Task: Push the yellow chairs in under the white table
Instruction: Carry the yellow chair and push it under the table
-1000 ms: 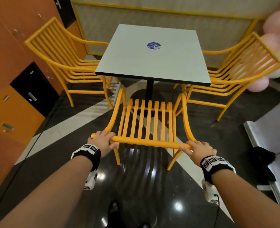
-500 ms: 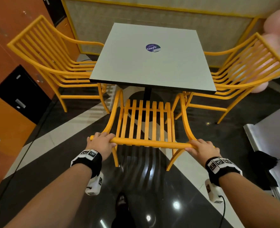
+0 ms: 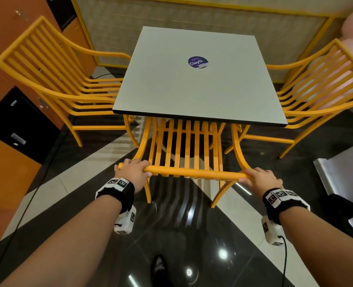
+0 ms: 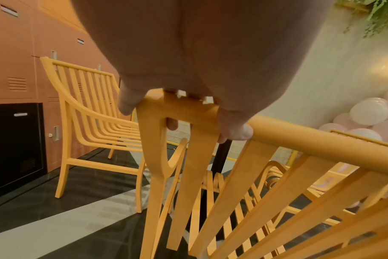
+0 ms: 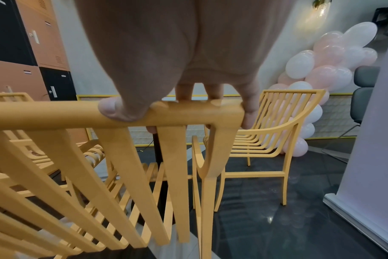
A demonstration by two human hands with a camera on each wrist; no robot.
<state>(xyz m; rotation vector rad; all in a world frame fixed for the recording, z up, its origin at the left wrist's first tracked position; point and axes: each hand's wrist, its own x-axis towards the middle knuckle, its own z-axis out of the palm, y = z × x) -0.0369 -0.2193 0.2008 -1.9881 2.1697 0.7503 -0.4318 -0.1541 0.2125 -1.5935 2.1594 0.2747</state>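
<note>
Gripping near yellow chair [image 3: 187, 151] top rail, left hand [image 3: 133, 172], right hand [image 3: 259, 179], seat under white table [image 3: 194, 79]

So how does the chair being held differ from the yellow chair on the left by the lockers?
The held chair has both hands on its top rail, the left hand and the right hand; nobody touches the left chair. The held chair faces away from the camera, with its seat partly under the white table; the left chair sits side-on at the table's left edge. Both are the same yellow slatted armchair.
</note>
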